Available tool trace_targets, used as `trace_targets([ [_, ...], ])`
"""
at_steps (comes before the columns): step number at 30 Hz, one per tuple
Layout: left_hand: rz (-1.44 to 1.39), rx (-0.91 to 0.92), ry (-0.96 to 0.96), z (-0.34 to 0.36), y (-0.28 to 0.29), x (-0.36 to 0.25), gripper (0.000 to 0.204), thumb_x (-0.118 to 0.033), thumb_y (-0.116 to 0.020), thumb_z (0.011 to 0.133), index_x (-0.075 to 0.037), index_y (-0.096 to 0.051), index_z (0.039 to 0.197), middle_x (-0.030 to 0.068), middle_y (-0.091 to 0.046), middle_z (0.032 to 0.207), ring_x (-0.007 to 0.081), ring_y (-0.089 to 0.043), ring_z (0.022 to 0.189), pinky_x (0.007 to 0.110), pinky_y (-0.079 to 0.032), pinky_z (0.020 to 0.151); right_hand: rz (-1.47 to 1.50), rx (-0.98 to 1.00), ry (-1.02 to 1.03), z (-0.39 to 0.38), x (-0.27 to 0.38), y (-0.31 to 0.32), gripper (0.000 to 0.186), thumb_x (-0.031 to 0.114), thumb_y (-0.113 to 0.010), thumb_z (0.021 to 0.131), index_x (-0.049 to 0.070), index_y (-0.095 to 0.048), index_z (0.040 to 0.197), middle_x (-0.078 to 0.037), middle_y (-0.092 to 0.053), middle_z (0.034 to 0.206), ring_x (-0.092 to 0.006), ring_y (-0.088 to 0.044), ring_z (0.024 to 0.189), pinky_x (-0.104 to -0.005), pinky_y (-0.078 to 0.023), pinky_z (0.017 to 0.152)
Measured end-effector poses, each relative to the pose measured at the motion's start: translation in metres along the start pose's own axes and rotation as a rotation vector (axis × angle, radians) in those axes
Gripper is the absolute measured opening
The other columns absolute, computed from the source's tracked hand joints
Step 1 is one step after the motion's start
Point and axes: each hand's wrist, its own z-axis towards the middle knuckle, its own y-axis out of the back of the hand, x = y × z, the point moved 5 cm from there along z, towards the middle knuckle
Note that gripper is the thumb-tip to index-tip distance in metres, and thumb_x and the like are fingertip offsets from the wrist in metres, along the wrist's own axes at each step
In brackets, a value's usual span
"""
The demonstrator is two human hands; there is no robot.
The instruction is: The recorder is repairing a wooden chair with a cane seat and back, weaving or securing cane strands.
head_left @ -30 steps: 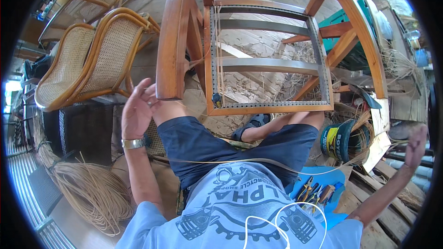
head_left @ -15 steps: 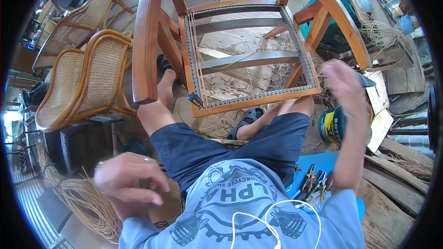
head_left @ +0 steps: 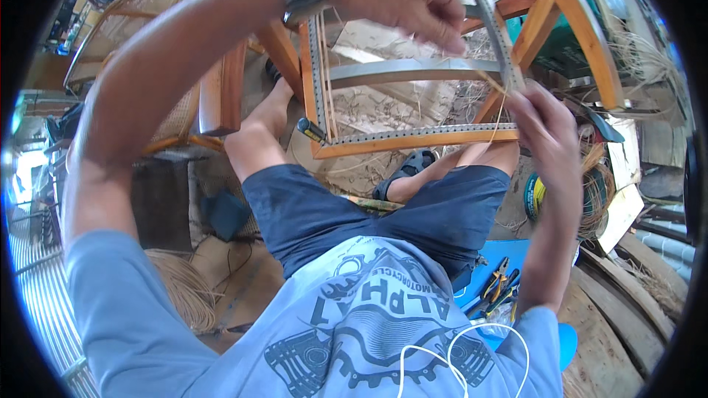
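Note:
A wooden armchair frame (head_left: 420, 136), its seat opening rimmed with small holes, stands in front of me. Over the seat opening reaches my left hand (head_left: 402, 1), a watch on its wrist; its fingers are bent and blurred, so a hold cannot be made out. At the frame's near right corner my right hand (head_left: 544, 119) is closed, pinching a thin cane strand (head_left: 495, 82). That strand runs up and left toward my left hand. Cane strands (head_left: 329, 96) lie along the left seat rail. A black-and-yellow handled tool (head_left: 311, 130) sits upright at the near left corner.
Pliers (head_left: 495, 280) lie on a blue surface (head_left: 472, 291) by my right side. Coiled cane (head_left: 184, 287) rests at lower left. Beyond my left arm stands a woven-cane chair (head_left: 136, 22). A round tub (head_left: 532, 195) and wire-like coils (head_left: 596, 184) are at right.
My left hand has moved from beside my lap up and across the chair seat. My right hand has dropped slightly to the frame's corner, where a strand now shows in its fingers.

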Motion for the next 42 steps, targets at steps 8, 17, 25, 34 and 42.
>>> trace_targets([
  [8, 1.091, -0.277, 0.518, -0.010, 0.150, 0.177, 0.019, -0.016, -0.057, 0.092, -0.003, -0.069, 0.098, 0.0147, -0.070, 0.090, 0.0285, -0.068, 0.087, 0.043, -0.054, 0.076, -0.002, -0.271, -0.532, -0.221, -0.118, 0.152, 0.020, 0.023, -0.058, 0.099, 0.006, -0.057, 0.088, 0.007, -0.045, 0.067, -0.0010, -0.036, 0.056, -0.0196, -0.024, 0.048],
  [17, 0.587, -0.044, 0.252, 0.061, 0.044, 0.109, 0.060, -0.053, -0.057, 0.087, 0.003, -0.066, 0.106, 0.0212, -0.068, 0.098, 0.0306, -0.067, 0.089, 0.041, -0.054, 0.076, -0.200, -0.063, -0.380, -0.078, -0.092, 0.027, 0.019, 0.019, -0.063, 0.095, 0.001, -0.063, 0.090, 0.005, -0.047, 0.070, -0.0034, -0.039, 0.062, -0.0226, -0.030, 0.054],
  [25, 0.078, 0.217, 0.080, 0.028, -0.014, 0.056, 0.063, -0.059, -0.056, 0.092, 0.002, -0.070, 0.096, 0.0153, -0.070, 0.087, 0.0204, -0.064, 0.074, 0.037, -0.051, 0.069, -0.010, 0.039, -0.139, 0.009, -0.041, -0.021, 0.017, 0.019, -0.060, 0.098, 0.003, -0.063, 0.094, 0.004, -0.047, 0.072, -0.0035, -0.041, 0.067, -0.0202, -0.030, 0.058],
  [34, 1.194, -0.110, 0.622, -0.021, 0.096, 0.192, 0.031, -0.025, -0.059, 0.093, 0.003, -0.071, 0.089, 0.0182, -0.070, 0.088, 0.0338, -0.067, 0.091, 0.043, -0.053, 0.078, -0.336, -0.193, -0.674, -0.188, -0.116, 0.144, 0.018, 0.023, -0.059, 0.099, 0.007, -0.063, 0.091, 0.008, -0.042, 0.070, -0.0012, -0.035, 0.063, -0.0199, -0.026, 0.053],
  [42, 0.933, -0.077, 0.318, 0.033, 0.058, 0.095, 0.056, -0.050, -0.063, 0.087, 0.003, -0.069, 0.106, 0.0223, -0.068, 0.107, 0.0330, -0.066, 0.099, 0.046, -0.051, 0.087, -0.514, -0.082, -0.370, -0.109, -0.079, 0.051, 0.016, 0.016, -0.059, 0.097, 0.001, -0.060, 0.092, 0.002, -0.046, 0.070, -0.0069, -0.039, 0.064, -0.0242, -0.033, 0.058],
])
